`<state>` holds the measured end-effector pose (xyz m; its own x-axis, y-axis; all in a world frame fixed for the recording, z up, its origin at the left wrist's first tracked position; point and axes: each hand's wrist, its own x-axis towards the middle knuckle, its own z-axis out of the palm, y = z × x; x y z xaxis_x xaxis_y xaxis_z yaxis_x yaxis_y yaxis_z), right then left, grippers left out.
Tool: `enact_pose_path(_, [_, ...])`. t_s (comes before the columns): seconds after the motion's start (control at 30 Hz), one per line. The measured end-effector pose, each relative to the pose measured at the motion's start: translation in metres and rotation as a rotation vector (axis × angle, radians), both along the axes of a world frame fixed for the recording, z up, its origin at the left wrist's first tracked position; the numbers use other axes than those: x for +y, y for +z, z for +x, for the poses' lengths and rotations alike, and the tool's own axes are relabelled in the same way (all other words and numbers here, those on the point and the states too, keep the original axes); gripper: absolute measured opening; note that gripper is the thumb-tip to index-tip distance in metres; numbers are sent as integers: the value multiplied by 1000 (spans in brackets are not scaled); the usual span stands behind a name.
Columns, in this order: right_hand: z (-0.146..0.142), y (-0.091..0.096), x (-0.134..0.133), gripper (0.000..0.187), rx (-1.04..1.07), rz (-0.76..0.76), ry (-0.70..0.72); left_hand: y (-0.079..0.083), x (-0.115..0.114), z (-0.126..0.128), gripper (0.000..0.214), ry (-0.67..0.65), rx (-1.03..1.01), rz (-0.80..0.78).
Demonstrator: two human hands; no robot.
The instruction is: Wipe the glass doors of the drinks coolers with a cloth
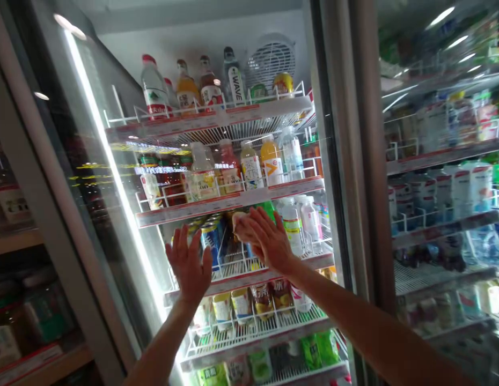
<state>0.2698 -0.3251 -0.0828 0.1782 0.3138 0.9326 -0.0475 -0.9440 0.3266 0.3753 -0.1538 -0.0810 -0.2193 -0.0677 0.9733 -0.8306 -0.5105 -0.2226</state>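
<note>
My left hand (190, 265) is raised in front of the drinks fridge's middle shelf, fingers spread and nothing in it. Just behind it stand blue cans (210, 242) in a wire lane. To its right, my right hand (271, 241) reaches toward the same shelf with its fingers stretched out, blurred by motion. A pale shape at its fingertips is too smeared to make out. Beyond that hand are a green bottle (269, 209), partly hidden, and a clear bottle with a green and white label (292, 225). Neither hand visibly grips a drink.
Bottles fill the upper shelf (233, 201), among them a yellow juice bottle (271, 160). Below the hands, a lower shelf (257, 343) carries several cups and brown bottles (262, 300). A metal door frame (364, 161) borders the right side; a bright light strip (108, 155) runs down the left.
</note>
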Motion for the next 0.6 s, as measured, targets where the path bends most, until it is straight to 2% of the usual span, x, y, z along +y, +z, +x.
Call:
enact_pose_path(0.07, [5,15,0,60,6,22,12,3,-13,-21,46,-173,5,28])
enact_pose_path(0.13, [9,21,3,59,-1,4,17,3,-30,-39,42,-342,21,87])
enact_pose_path(0.2, [7,20,2,57,-13,-17,13,2,-47,-51,39,-426,66,109])
enact_pose_path(0.23, [3,19,-1,58,-9,-37,7,1,-54,-54,38,-428,94,102])
enact_pose_path(0.37, [-26,31,-41,69,4,-63,-99,6,-78,-62,36,-260,103,70])
enact_pose_path(0.47, [-42,53,-75,62,-156,117,-232,21,-86,-63,28,-98,82,19])
enact_pose_path(0.53, [-45,65,-88,58,-249,247,-301,35,-75,-53,24,-40,64,14])
enact_pose_path(0.6, [-45,69,-92,57,-263,311,-340,48,-46,-31,30,-31,67,29])
